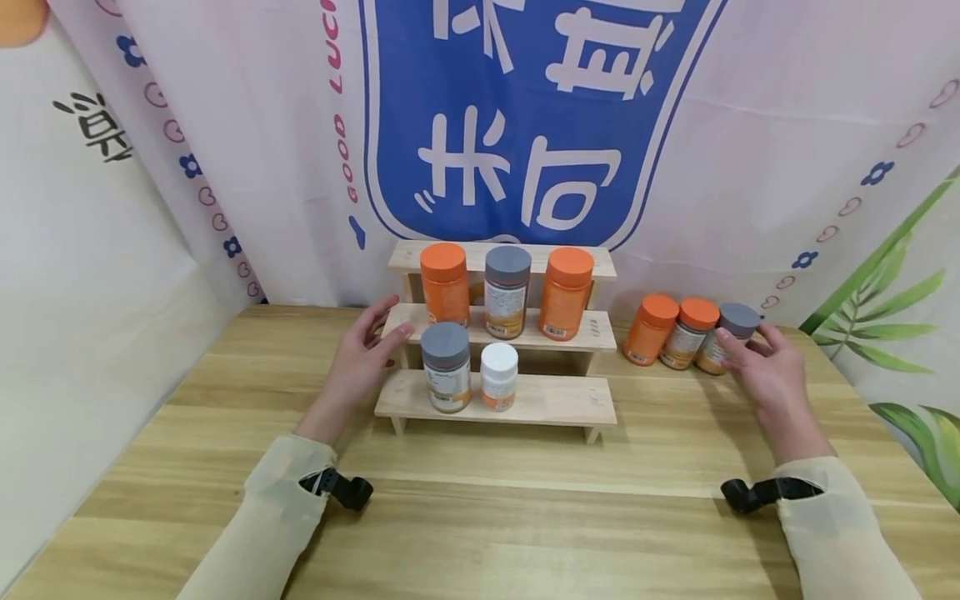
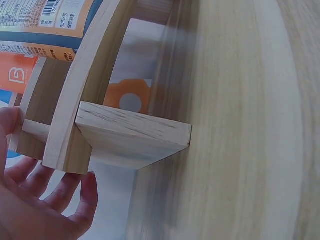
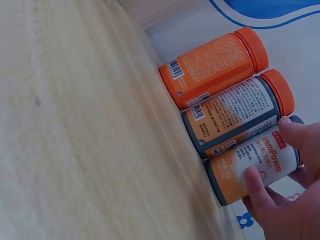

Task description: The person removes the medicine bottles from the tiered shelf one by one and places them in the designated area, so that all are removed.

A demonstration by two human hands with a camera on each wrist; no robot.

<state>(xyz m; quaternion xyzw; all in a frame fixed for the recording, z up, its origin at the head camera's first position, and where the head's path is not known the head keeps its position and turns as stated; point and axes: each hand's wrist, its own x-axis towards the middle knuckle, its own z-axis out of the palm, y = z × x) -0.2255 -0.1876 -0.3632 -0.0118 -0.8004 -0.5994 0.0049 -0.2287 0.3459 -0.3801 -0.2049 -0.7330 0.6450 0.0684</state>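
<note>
On the table stands a three-step wooden display rack [image 1: 558,400]. My left hand [image 1: 360,354] grips its left end, thumb at the middle step, fingers curled by the board ends in the left wrist view. Off to the right, my right hand [image 1: 776,379] holds a grey-lidded supplement bottle [image 3: 248,165] between thumb and fingers. That bottle stands upright at the end of a row, beside an orange-lidded bottle with a dark base [image 3: 232,117] and an all-orange bottle [image 3: 212,67]. The grey lid is partly covered by my thumb in the right wrist view.
The rack's middle step bears two orange-lidded bottles [image 1: 444,287] [image 1: 566,292] around a grey-lidded one [image 1: 506,292]. Its lowest step holds a grey-lidded bottle [image 1: 446,367] and a small white-capped bottle [image 1: 498,377]. A printed curtain [image 1: 285,125] hangs behind the wooden table [image 1: 487,517].
</note>
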